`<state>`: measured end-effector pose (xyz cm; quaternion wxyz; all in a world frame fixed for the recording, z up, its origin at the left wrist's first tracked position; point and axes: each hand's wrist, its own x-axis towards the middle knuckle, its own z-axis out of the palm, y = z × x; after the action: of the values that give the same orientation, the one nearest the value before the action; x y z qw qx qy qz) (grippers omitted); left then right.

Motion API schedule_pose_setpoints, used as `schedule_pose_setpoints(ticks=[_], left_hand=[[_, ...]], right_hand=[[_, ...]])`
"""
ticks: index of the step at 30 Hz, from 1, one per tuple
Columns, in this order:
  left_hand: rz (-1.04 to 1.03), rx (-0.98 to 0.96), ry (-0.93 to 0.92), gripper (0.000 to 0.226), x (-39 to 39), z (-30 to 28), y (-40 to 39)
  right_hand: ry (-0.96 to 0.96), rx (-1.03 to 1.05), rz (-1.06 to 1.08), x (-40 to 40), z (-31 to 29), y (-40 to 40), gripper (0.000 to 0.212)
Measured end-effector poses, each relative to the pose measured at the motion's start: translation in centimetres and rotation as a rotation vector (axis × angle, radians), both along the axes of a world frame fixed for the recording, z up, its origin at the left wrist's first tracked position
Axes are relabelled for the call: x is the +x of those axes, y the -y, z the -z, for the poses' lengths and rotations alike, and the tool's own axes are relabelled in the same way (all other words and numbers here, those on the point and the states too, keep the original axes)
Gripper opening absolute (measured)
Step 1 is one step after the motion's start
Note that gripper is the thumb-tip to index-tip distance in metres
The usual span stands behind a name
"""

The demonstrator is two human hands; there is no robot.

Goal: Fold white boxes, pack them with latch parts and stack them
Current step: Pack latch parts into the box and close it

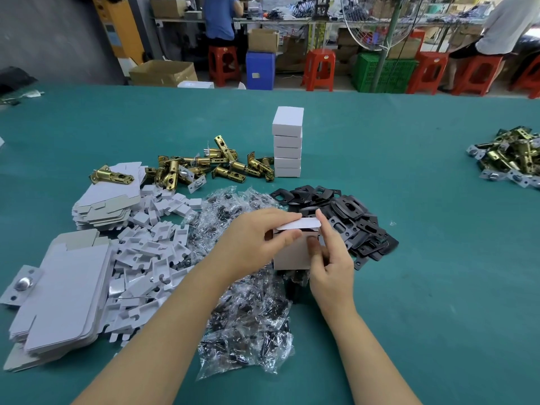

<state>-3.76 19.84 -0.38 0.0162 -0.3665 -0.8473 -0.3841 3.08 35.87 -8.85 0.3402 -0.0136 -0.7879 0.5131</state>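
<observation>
Across the whole lower view spreads the green table [409, 287], which carries everything else. At eight o'clock lie flat box blanks [61, 296] in loose stacks, with a second heap [108, 203] toward nine o'clock, and between them and the centre a scatter of white inserts [149, 258]. From the centre down to six o'clock runs a drift of clear screw bags [248, 325]. At about two o'clock from the hands sits a pile of black plates [347, 217]. Brass latches [210, 168] are strewn at eleven o'clock, and a further heap of latches [511, 159] lies at three o'clock near the table edge. At twelve o'clock stands a stack of closed boxes [287, 143], upright, just beside the nearer latches. At the centre a box [292, 252] is held above the bags, its lid flap [298, 224] raised. The left hand [257, 241] grips the box's left side, thumb and fingers pinching the flap. The right hand [330, 258] clasps the right side, forefinger straight up against the flap's end; what lies inside looks dark, but I cannot tell what it is.
</observation>
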Motion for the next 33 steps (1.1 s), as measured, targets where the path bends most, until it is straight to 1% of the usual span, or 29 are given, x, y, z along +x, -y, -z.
schedule_pose_setpoints(ticks=[7,11,14,21,27,33], left_hand=[[0.021,0.005,0.123,0.034,-0.4,-0.1,0.0],[0.032,0.078,0.25,0.033,-0.8,-0.1,-0.1],[0.012,0.114,0.295,0.033,-0.9,-0.1,-0.2],[-0.01,0.107,0.261,0.03,-0.9,-0.2,-0.4],[0.034,0.069,0.249,0.03,-0.7,-0.3,0.0],[0.059,-0.011,0.146,0.033,-0.3,-0.8,0.2]], right_hand=[[-0.006,-0.009,-0.011,0.1,-0.2,-0.1,0.047],[-0.001,-0.017,-0.02,0.2,-0.5,0.0,0.048],[0.012,-0.021,-0.022,0.4,-0.7,0.0,0.048],[0.028,-0.083,0.023,0.6,-0.9,0.3,0.049],[0.002,-0.021,0.01,0.5,-0.9,0.2,0.047],[0.005,-0.008,0.01,0.6,-1.1,0.3,0.046]])
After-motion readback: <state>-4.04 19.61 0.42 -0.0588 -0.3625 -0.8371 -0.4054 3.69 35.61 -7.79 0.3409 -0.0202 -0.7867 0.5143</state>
